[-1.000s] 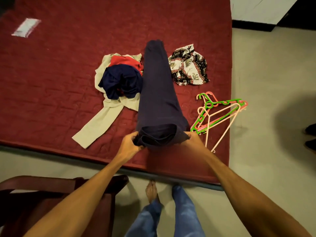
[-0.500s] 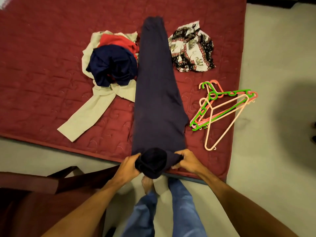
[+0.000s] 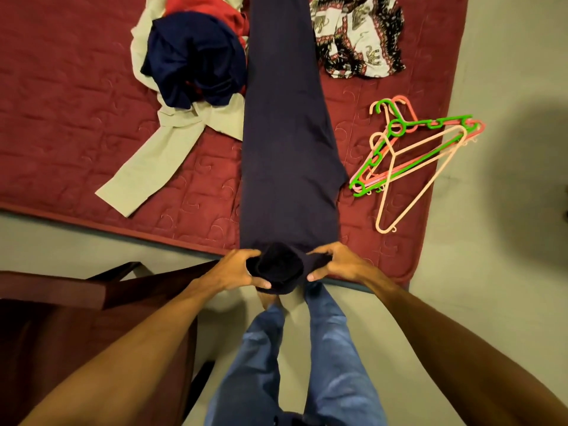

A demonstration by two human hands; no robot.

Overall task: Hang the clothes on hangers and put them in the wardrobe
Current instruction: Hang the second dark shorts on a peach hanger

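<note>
Head view. Both arms reach forward and down, forearms converging. The left hand (image 3: 236, 269) has its fingers curled over the near end of the dark trousers (image 3: 285, 133), thumb underneath. The right hand (image 3: 335, 262) grips the same end from the other side, fingers on top, thumb tucked below. The hands sit apart, with the bunched fabric between them.

Trousers: dark navy, one long narrow strip running straight away from the hands across the red quilt (image 3: 76, 118). The far end is out of frame. The near end is gathered into a rounded lump at the quilt's edge.

Beyond the left hand: a beige shirt (image 3: 159, 161) under a navy garment (image 3: 193, 63). Beyond the right hand: a patterned cloth (image 3: 356, 35). Nearer, to its right, lie the stacked plastic hangers (image 3: 412, 149), green, pink and peach. A dark chair (image 3: 61, 333) stands under the left forearm.
</note>
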